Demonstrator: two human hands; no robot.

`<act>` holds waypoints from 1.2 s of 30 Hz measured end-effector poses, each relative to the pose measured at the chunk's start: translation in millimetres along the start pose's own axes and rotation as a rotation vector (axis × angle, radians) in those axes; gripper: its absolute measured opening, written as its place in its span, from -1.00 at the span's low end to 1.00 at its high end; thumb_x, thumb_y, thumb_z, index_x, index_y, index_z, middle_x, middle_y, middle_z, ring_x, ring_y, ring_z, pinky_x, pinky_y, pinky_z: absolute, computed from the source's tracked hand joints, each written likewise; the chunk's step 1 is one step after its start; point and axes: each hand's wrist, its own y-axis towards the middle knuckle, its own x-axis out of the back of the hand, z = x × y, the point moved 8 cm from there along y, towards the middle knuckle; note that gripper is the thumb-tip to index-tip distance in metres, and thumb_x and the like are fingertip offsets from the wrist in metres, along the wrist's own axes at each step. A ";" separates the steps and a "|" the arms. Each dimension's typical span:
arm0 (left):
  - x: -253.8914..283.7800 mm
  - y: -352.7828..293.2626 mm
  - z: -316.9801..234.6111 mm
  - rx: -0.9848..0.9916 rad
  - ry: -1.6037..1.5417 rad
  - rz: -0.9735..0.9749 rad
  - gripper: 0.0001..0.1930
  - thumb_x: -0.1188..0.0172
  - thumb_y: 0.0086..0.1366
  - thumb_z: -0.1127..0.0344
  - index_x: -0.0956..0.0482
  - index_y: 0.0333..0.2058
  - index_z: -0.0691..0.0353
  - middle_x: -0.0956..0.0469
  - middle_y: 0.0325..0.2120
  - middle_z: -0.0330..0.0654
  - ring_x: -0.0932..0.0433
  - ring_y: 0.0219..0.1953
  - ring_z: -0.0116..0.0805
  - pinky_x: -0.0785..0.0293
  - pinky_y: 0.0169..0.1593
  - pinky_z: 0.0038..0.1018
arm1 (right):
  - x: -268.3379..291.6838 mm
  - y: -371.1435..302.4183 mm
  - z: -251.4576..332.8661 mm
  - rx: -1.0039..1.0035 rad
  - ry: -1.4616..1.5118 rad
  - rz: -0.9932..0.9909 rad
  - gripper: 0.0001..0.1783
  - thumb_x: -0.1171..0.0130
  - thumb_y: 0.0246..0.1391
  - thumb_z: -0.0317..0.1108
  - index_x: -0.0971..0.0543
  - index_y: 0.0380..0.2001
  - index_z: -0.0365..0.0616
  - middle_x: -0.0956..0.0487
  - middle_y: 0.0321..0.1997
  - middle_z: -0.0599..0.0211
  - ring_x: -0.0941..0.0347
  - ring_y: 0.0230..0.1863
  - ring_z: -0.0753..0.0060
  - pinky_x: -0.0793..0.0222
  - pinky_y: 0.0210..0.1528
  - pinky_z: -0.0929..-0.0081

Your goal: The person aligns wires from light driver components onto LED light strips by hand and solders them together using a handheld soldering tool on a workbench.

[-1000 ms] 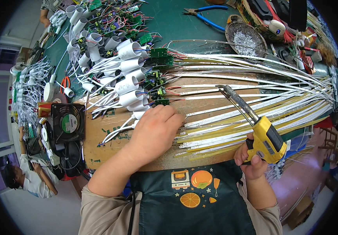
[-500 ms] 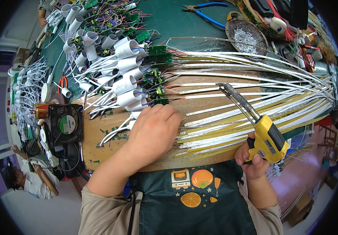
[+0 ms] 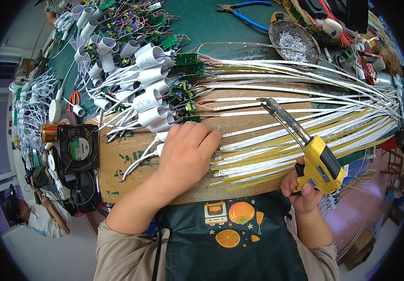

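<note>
My left hand (image 3: 185, 152) is closed, fingers bent downward, at the ends of the LED strips (image 3: 258, 129); what it grips is hidden under it. A thin tip pokes out past its fingers. Two white tubes (image 3: 160, 143) with white cables stick out on its left side. My right hand (image 3: 301, 189) is wrapped around the handle of a yellow and black soldering gun (image 3: 323, 164). The gun's dark metal tip points up and left, above the strips. Just beyond my left hand lie green circuit boards (image 3: 186, 59), wired to strips, beside white plastic tubes (image 3: 149, 100).
A brown board (image 3: 131, 187) lies on the green table (image 3: 202, 23). A dish of metal bits (image 3: 312, 40) and blue-handled pliers (image 3: 248, 16) are at the back. A black fan (image 3: 77, 146) stands left. Another person (image 3: 38, 210) sits farther left.
My left hand has shifted slightly to the right, and the white cables beside it have moved a little with it. The right hand and soldering gun have barely moved.
</note>
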 end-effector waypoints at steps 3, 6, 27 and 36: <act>-2.8 -0.5 -0.5 -0.035 -0.028 0.004 -0.78 -0.19 -0.03 0.52 -0.57 -0.33 0.19 -0.49 -0.42 -0.24 -0.47 -0.35 -0.23 -0.33 -0.26 -0.35 | 0.7 -2.3 -0.9 -0.059 0.039 -0.034 -0.19 -0.37 -0.09 -0.04 -0.30 0.11 -0.33 -0.36 -0.56 0.34 -0.29 -0.59 0.51 -0.27 -0.56 0.57; -5.0 -0.5 3.2 -0.036 -0.069 0.009 -0.79 -0.19 -0.03 0.53 -0.57 -0.34 0.19 -0.48 -0.42 -0.24 -0.46 -0.34 -0.23 -0.32 -0.26 -0.35 | 1.4 -2.8 -2.4 -0.059 0.053 -0.007 -0.20 -0.37 -0.09 -0.07 -0.30 0.11 -0.34 -0.37 -0.55 0.35 -0.29 -0.59 0.51 -0.28 -0.56 0.58; -6.7 0.4 7.8 -0.018 -0.115 0.077 -0.76 -0.16 -0.05 0.54 -0.59 -0.34 0.14 -0.48 -0.41 -0.27 -0.44 -0.32 -0.26 -0.30 -0.26 -0.36 | -4.2 -25.7 -15.2 -0.301 -0.078 0.060 -0.22 -0.42 -0.15 -0.05 -0.36 0.03 -0.33 -0.40 -0.54 0.33 -0.32 -0.61 0.52 -0.31 -0.59 0.56; -7.0 0.1 7.9 -0.012 -0.125 0.083 -0.79 -0.17 -0.05 0.52 -0.60 -0.38 0.13 -0.47 -0.42 -0.27 -0.45 -0.31 -0.25 -0.33 -0.21 -0.35 | -2.6 -28.6 -16.7 -0.318 -0.075 0.036 -0.25 -0.42 -0.15 -0.06 -0.40 -0.01 -0.36 -0.44 -0.46 0.30 -0.35 -0.59 0.52 -0.33 -0.58 0.54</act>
